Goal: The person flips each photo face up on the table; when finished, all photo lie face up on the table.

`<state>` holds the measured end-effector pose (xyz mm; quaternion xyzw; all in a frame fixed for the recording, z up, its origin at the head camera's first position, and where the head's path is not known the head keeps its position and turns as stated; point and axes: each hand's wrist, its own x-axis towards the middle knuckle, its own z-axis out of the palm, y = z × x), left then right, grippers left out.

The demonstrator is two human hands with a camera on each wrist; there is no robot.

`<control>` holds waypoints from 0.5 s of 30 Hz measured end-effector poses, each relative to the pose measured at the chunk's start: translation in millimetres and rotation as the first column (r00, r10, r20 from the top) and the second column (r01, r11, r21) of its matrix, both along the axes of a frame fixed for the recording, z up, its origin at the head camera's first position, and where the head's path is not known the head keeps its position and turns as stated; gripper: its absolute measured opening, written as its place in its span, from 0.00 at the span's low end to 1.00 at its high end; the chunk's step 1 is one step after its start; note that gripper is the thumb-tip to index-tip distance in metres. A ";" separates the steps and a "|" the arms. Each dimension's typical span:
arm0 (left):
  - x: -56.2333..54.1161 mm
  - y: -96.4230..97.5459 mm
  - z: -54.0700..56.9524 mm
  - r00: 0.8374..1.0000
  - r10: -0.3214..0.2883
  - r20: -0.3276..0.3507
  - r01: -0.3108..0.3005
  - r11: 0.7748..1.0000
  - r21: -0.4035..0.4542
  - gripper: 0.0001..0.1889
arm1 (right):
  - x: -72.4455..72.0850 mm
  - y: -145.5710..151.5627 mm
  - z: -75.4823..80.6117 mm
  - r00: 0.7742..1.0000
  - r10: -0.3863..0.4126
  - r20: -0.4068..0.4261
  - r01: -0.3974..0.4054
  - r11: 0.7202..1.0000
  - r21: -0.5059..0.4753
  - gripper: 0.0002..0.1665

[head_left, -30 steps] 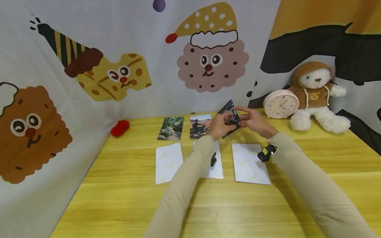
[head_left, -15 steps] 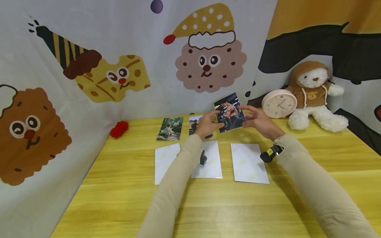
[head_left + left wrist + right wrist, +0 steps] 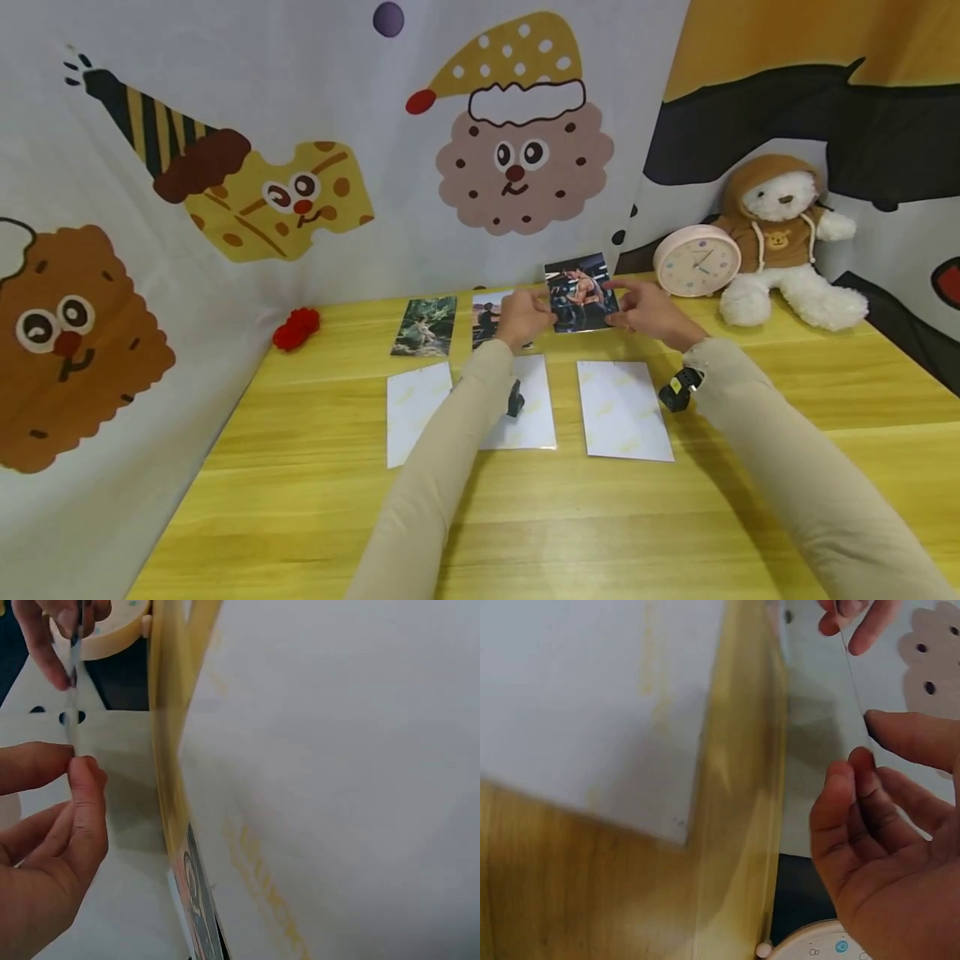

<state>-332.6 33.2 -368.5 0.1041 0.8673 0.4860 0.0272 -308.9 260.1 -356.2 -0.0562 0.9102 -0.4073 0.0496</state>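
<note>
A dark photo print [image 3: 579, 292] of a person with bare arms is held up near the back of the table, picture side toward the head camera. My left hand [image 3: 521, 319] pinches its left edge between thumb and finger. On the opposite edge, my right hand [image 3: 652, 312] does the same. Both wrist views show the print [image 3: 73, 712] edge-on, with fingertips meeting on it. Left of it lie a green forest photo [image 3: 424, 327] and a second photo [image 3: 486, 321], which my left hand partly covers.
In front lie three white sheets: left [image 3: 411, 400], middle [image 3: 536, 408] and right [image 3: 626, 408]. My left forearm crosses the first two. A pink clock [image 3: 697, 260] and a plush bear [image 3: 780, 242] stand back right. Something red and fluffy [image 3: 296, 329] sits far left.
The dark print was tilted and mostly covered by both hands; it then turned to face the camera. Since then it has straightened and come slightly lower, and the hands hold opposite edges.
</note>
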 end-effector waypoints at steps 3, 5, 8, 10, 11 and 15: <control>-0.1 3.9 -0.5 1.000 0.016 0.013 -0.015 0.997 -0.072 0.18 | -4.5 1.2 -3.7 0.999 0.015 0.030 -0.017 0.997 0.071 0.40; -0.6 5.8 -0.9 0.999 0.019 0.028 -0.016 0.993 -0.121 0.15 | -7.7 1.3 -6.6 0.999 0.023 0.046 -0.029 0.991 0.131 0.40; -1.9 8.3 -0.7 0.999 0.013 0.047 -0.002 0.978 -0.209 0.09 | -11.7 0.6 -11.4 0.998 0.044 0.048 -0.054 0.967 0.249 0.39; -3.1 10.3 -0.6 0.998 -0.004 0.063 0.021 0.965 -0.260 0.03 | -14.1 0.2 -13.9 0.997 0.063 0.047 -0.074 0.944 0.322 0.38; -4.6 11.4 -1.1 0.997 -0.011 0.079 0.031 0.963 -0.266 0.02 | -14.5 -0.6 -14.6 0.996 0.071 0.046 -0.083 0.932 0.353 0.38; -7.6 14.8 -1.5 0.992 -0.015 0.127 0.049 0.961 -0.272 0.15 | -15.4 -4.1 -16.1 0.994 0.099 0.047 -0.109 0.886 0.451 0.36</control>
